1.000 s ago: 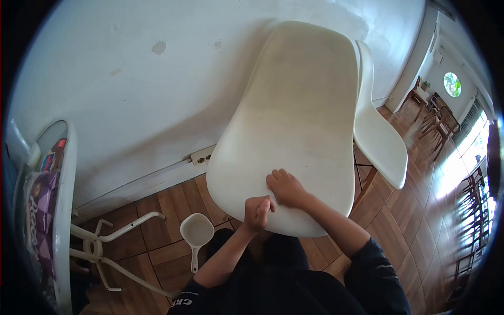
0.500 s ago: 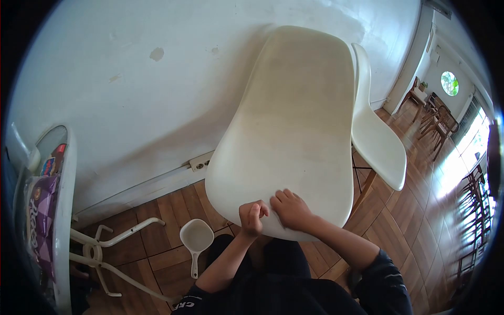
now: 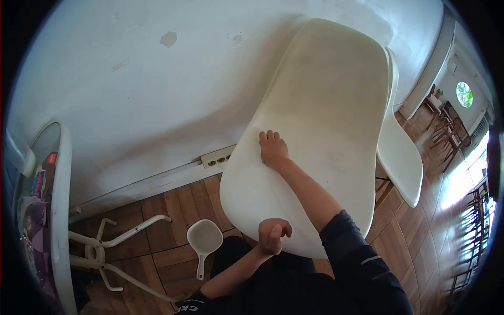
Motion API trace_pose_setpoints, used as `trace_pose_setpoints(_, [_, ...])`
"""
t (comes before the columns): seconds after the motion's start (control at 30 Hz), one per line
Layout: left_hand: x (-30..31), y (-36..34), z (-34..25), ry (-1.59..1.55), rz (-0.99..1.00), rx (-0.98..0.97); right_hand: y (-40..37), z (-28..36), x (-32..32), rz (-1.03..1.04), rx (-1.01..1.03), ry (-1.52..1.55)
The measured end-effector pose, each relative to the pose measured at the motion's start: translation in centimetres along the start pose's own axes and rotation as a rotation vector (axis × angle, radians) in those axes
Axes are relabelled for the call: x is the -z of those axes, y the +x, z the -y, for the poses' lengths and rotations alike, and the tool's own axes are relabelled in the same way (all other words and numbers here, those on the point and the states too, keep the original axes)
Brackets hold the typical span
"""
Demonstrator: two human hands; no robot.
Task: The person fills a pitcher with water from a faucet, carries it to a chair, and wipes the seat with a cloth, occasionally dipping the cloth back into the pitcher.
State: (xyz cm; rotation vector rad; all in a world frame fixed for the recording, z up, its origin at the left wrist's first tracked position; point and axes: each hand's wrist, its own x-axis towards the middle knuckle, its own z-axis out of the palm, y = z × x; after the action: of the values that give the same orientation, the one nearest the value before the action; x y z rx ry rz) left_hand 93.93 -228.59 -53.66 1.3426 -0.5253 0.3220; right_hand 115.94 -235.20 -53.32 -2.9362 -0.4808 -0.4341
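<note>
A cream-white moulded chair (image 3: 325, 110) fills the middle of the head view, its back towards the wall and its seat towards me. My right hand (image 3: 274, 149) rests on the left part of the seat, close to its side edge. Its fingers are bent down against the surface, and whatever may be under the palm is hidden. Just over the front edge of the seat, my left hand (image 3: 272, 236) is curled with the thumb on the outside. Nothing shows in its fingers. Faint marks and a small dark spot are on the seat.
A white dipper (image 3: 205, 237) stands on the wooden floor (image 3: 173, 210), left of my legs. Farther left are white metal table legs (image 3: 94, 252) and a tabletop edge (image 3: 64, 210) with packets. Behind are a wall socket strip (image 3: 214, 160) and another white chair (image 3: 401, 157).
My right hand has slid forward and left across the seat, away from my left hand. My left hand stays curled by the front edge. The view has shifted slightly left.
</note>
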Motion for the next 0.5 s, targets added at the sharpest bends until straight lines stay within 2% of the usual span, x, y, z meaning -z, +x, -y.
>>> trace_pose_setpoints(0.17, [0.1, 0.1, -0.1, 0.066, -0.018, 0.002, -1.4, -0.3, 0.6, -0.001, 0.069, 0.065])
trace_pose_setpoints(0.23, [-0.2, 0.0, 0.0, 0.104, -0.086, -0.008, -4.1, 0.0, 2.2, 0.162, 0.243, 0.076])
trace_pose_setpoints(0.27, [-0.4, 0.0, 0.0, 0.098, -0.077, -0.007, -5.7, 0.0, 2.9, 0.161, 0.233, 0.072])
trace_pose_setpoints(0.33, [-0.3, 0.0, 0.3, 0.136, -0.149, -0.052, -9.1, 0.1, 3.7, 0.09, 0.453, 0.113])
trace_pose_setpoints(0.4, [-0.4, 0.0, 0.6, 0.091, -0.173, -0.063, -12.5, -0.1, 4.5, 0.073, 0.53, 0.128])
trace_pose_setpoints(0.5, [-0.2, -0.1, 0.9, 0.018, -0.221, -0.019, -18.1, -0.5, 7.4, 0.042, 0.55, 0.148])
